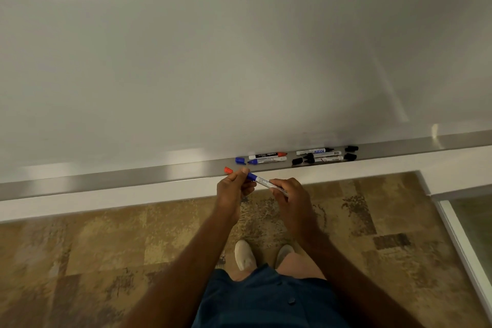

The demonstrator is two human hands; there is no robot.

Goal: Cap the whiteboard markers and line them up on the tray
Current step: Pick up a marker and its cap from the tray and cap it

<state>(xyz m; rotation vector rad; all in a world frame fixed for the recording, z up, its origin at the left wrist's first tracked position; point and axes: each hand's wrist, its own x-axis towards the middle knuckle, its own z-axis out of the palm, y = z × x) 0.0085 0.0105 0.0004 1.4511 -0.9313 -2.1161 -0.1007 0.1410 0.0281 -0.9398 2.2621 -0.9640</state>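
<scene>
I hold a blue whiteboard marker in front of the metal tray. My right hand grips its white barrel. My left hand pinches the blue cap end. A loose red cap lies on the tray just left of my left thumb. Farther back on the tray lie a loose blue cap, an uncapped blue marker and a red marker. To the right lie three black markers with several loose black caps around them.
The whiteboard fills the upper view above the tray. Below is a white ledge, then patterned brown carpet with my shoes. A glass panel with a white frame stands at the right.
</scene>
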